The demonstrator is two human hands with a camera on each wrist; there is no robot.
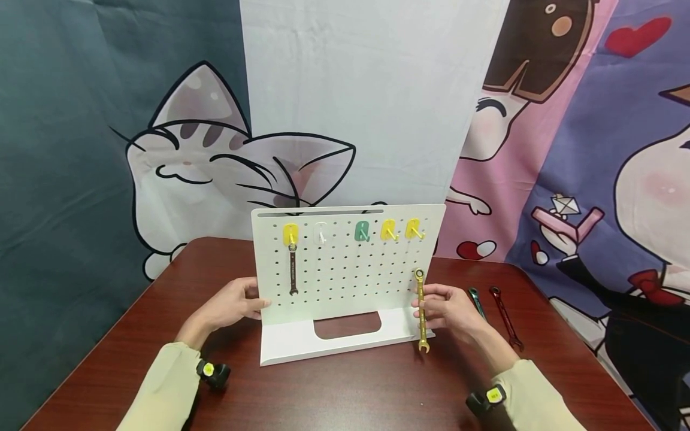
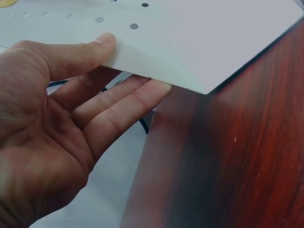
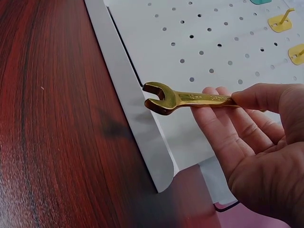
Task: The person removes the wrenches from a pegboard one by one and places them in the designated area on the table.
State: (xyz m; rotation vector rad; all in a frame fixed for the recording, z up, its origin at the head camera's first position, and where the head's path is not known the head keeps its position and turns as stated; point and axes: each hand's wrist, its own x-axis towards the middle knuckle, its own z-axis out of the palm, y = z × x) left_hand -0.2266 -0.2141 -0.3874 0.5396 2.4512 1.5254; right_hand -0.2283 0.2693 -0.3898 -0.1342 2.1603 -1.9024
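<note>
A white pegboard (image 1: 334,272) stands on its flat base, with several coloured hooks along its upper part. My left hand (image 1: 235,302) pinches the board's left edge, thumb on the front face and fingers behind it, as the left wrist view shows up close. In my right hand (image 1: 448,311) is a gold combination wrench (image 3: 202,99), pinched between thumb and fingers. It is held upright before the board's lower right corner, ring end up and open end down. A dark wrench (image 1: 293,269) hangs by its ring end from the leftmost yellow hook (image 1: 290,234).
Right of the board, a green wrench (image 1: 477,302) and a red wrench (image 1: 507,317) lie on the dark wooden table (image 1: 345,395). The other hooks are a white hook (image 1: 320,233), a green hook (image 1: 362,231) and two yellow ones. A printed cloth (image 1: 372,108) hangs behind.
</note>
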